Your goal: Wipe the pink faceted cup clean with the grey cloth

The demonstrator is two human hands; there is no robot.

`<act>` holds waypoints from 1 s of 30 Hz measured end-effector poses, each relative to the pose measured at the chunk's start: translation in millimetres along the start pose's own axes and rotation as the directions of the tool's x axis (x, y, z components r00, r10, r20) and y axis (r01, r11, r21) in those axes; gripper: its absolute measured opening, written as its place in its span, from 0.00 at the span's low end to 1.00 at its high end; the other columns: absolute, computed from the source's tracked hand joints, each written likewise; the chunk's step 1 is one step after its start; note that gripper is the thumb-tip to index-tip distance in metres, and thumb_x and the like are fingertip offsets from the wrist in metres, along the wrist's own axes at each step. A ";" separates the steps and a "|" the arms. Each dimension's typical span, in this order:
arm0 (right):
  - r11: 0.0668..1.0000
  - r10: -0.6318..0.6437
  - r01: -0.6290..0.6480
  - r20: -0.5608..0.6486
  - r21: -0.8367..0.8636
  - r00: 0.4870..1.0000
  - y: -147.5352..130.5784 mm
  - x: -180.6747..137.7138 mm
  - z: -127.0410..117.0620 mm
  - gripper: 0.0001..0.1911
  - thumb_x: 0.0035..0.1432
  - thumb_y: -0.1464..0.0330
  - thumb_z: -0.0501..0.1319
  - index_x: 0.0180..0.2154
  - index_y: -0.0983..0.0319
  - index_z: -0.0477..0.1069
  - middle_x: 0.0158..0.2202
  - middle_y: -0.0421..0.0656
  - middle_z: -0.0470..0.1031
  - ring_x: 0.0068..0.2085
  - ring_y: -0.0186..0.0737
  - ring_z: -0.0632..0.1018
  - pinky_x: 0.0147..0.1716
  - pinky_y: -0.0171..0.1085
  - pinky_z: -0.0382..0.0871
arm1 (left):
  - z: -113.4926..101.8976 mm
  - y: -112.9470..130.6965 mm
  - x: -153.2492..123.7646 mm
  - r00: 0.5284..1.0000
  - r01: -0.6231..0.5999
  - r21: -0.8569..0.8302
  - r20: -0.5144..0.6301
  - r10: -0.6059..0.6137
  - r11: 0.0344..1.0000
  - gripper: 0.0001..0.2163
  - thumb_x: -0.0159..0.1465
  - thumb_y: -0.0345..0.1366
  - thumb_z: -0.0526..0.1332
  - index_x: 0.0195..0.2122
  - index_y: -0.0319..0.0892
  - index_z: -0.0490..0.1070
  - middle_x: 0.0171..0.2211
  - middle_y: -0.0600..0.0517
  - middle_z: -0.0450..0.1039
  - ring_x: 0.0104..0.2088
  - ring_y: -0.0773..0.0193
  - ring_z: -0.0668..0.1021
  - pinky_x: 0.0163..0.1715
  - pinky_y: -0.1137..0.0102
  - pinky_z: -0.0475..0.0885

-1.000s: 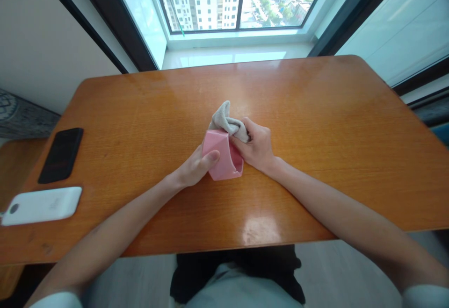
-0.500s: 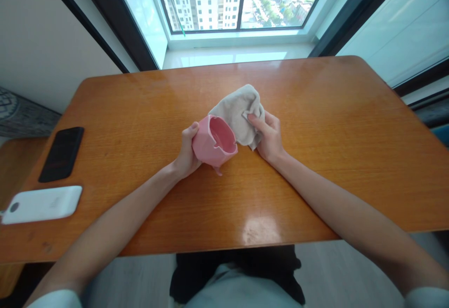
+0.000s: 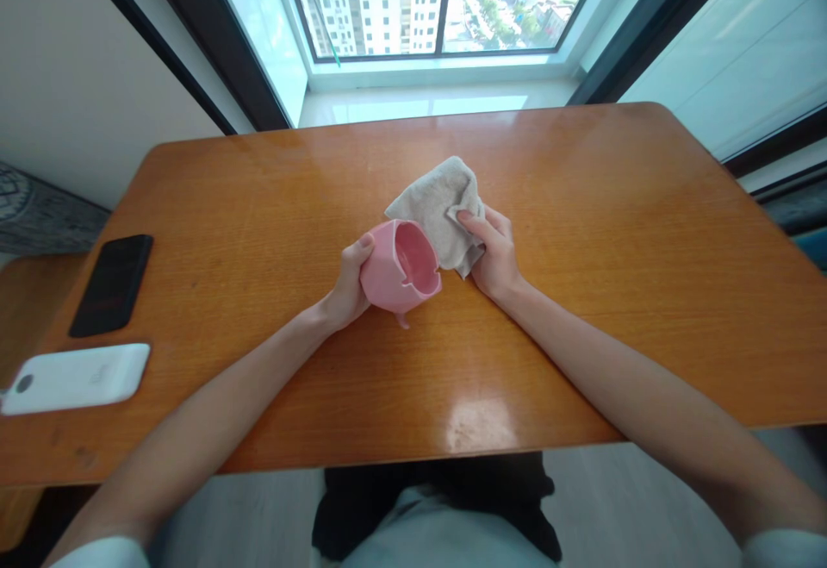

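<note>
Wiping step: the left hand [image 3: 345, 288] grasps the cup [image 3: 399, 268], tilted over the surface [image 3: 581, 206]. The right hand [image 3: 494, 253] clenches the cloth [image 3: 439, 206] beside its rim; next, cloth likely goes inside.

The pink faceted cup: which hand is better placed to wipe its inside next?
Probably the right hand. It already holds the beige cloth right beside the open mouth of the pink faceted cup, which tilts toward it. The left hand grips the cup's outer wall, steadying it above the wooden table.
</note>
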State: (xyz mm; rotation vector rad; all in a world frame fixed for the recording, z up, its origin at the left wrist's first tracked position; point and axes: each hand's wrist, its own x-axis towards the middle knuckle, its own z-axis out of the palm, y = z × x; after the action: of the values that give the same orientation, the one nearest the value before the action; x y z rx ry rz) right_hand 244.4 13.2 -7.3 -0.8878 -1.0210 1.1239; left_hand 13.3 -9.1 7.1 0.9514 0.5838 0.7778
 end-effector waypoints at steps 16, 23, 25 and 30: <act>0.589 -0.465 0.697 0.534 -0.408 0.706 -24.3 -47.5 27.2 0.17 0.76 0.69 0.59 0.58 0.54 0.82 0.51 0.48 0.89 0.53 0.54 0.88 0.58 0.55 0.80 | -3.8 -8.6 4.0 0.994 -0.064 0.000 -0.090 0.064 0.998 0.44 0.65 0.78 0.59 0.58 0.38 0.78 0.43 0.41 0.87 0.30 0.56 0.83 0.21 0.68 0.78; 0.669 -0.442 0.674 0.562 -0.311 0.699 -34.4 -56.5 35.6 0.13 0.75 0.71 0.57 0.34 0.56 0.70 0.28 0.39 0.72 0.30 0.41 0.73 0.36 0.44 0.70 | 1.9 -9.3 -2.2 0.986 -0.142 0.047 -0.083 0.146 0.989 0.42 0.63 0.75 0.67 0.61 0.41 0.79 0.59 0.38 0.85 0.57 0.43 0.87 0.53 0.59 0.85; 0.749 -0.387 0.596 0.537 -0.290 0.749 -37.1 -60.3 36.7 0.16 0.76 0.69 0.57 0.31 0.56 0.68 0.26 0.38 0.69 0.28 0.39 0.70 0.33 0.43 0.67 | -0.6 -12.4 -3.4 0.988 -0.147 0.062 -0.039 0.150 0.987 0.44 0.64 0.74 0.68 0.68 0.42 0.75 0.63 0.38 0.83 0.64 0.40 0.84 0.63 0.55 0.81; 0.972 -0.110 0.159 0.262 -0.175 0.959 -27.4 -56.5 30.8 0.21 0.77 0.57 0.58 0.29 0.56 0.71 0.24 0.38 0.67 0.25 0.38 0.66 0.25 0.41 0.62 | -10.3 -18.8 -4.4 0.990 -0.132 0.156 -0.038 0.139 0.979 0.47 0.66 0.71 0.68 0.76 0.45 0.68 0.72 0.38 0.76 0.73 0.39 0.78 0.71 0.52 0.75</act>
State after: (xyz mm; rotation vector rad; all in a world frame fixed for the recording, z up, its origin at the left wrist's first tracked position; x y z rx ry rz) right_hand 216.2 -46.1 17.0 -0.8282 -1.3992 1.0498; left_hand 9.1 -14.2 -13.8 1.1253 0.6328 0.8891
